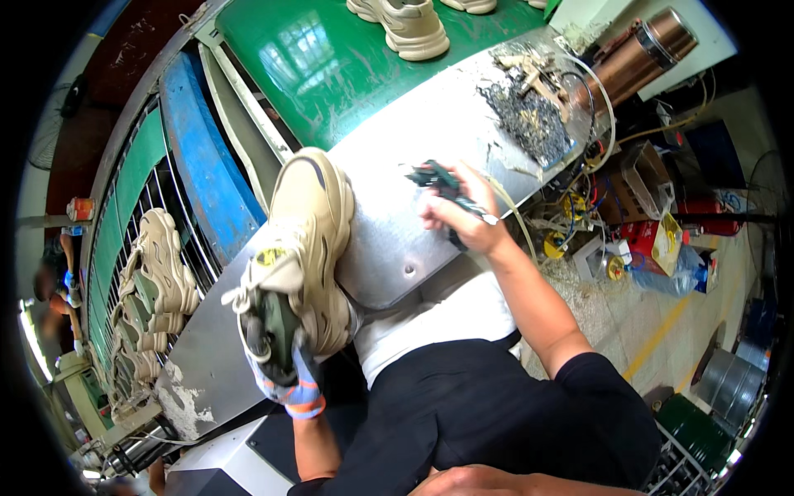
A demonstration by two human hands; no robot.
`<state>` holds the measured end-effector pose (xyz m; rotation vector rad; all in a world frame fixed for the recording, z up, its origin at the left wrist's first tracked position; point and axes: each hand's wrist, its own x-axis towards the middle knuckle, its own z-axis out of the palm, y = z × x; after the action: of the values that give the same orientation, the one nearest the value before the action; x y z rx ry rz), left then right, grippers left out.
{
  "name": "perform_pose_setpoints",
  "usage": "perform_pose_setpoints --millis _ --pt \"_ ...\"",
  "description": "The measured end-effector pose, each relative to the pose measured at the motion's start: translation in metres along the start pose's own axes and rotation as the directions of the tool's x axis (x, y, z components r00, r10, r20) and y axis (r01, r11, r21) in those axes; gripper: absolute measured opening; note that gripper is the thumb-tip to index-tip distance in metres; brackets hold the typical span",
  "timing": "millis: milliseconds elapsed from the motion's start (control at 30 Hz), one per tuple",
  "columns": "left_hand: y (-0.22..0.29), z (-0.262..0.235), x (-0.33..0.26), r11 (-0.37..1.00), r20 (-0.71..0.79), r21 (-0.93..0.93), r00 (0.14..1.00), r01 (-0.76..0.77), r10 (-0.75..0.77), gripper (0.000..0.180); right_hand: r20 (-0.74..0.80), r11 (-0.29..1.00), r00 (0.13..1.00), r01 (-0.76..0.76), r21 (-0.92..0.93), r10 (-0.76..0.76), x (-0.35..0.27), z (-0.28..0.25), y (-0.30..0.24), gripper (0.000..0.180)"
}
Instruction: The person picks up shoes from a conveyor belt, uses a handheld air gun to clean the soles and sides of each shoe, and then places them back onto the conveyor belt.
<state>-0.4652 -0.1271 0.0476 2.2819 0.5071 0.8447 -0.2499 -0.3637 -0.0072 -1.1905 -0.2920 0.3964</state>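
Observation:
My left hand (291, 384), in a grey glove with orange bands, is closed on the heel end of a beige chunky sneaker (302, 215). The sneaker lies on its side, toe pointing away from me, with its dark green lining and a loose beige lace by my fingers. To the right, my bare right hand (465, 208) is closed round a dark green hand tool (436, 177) with a metal-looking tip. Motion smears the tool, so its exact kind is unclear. It is held above the metal table (397, 240), apart from the sneaker.
Several beige sneakers (153, 273) stand on a rack at left. Beyond the table, a green conveyor belt (289, 70) carries more sneakers (409, 31). Dark scraps (533, 116) lie at the table's far right, beside a copper-coloured flask (641, 54) and a pale hose (521, 223).

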Motion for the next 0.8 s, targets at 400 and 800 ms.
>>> perform_pose_setpoints --millis 400,800 --pt "0.003 0.281 0.312 0.920 -0.168 -0.007 0.907 -0.392 0.385 0.032 -0.272 0.975 0.946 0.206 0.080 -0.178 -0.002 -0.065 -0.017 0.050" --pt "0.019 0.391 0.469 0.887 0.377 0.267 0.888 -0.377 0.264 0.042 -0.389 0.987 0.911 0.097 -0.125 -0.138 -0.005 -0.056 -0.018 0.055"
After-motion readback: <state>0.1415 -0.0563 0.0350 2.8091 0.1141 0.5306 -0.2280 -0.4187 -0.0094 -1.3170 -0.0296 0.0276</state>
